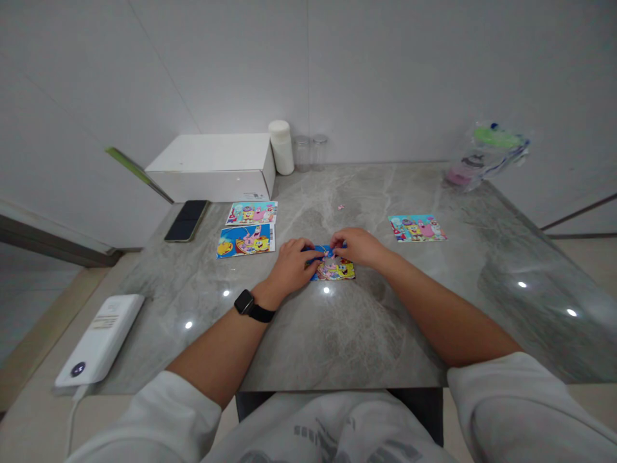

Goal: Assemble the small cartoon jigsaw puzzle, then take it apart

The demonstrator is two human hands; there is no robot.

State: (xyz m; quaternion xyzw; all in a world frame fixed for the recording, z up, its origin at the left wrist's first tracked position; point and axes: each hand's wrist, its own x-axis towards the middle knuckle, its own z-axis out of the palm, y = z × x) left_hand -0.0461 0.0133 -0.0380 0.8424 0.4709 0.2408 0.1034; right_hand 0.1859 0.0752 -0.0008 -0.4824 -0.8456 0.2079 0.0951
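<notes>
Brightly blue, pink and yellow, the cartoon puzzle card point(332, 268).

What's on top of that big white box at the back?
Nothing shows on the white box's lid, which is in plain view. Its inside is hidden by the closed lid.

White short sleeves point(511, 399); black smartwatch point(244, 301), black strap point(261, 314), on left wrist point(268, 296); pale clothing point(357, 411), grey lettering point(315, 436).

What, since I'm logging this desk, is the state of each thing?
Left hand: touching middle card
Right hand: touching middle card
Middle card: partly covered
Right card: flat
Box: closed
Phone: screen dark
Watch: worn, screen dark
Bottle: upright
Power bank: cable attached
</notes>
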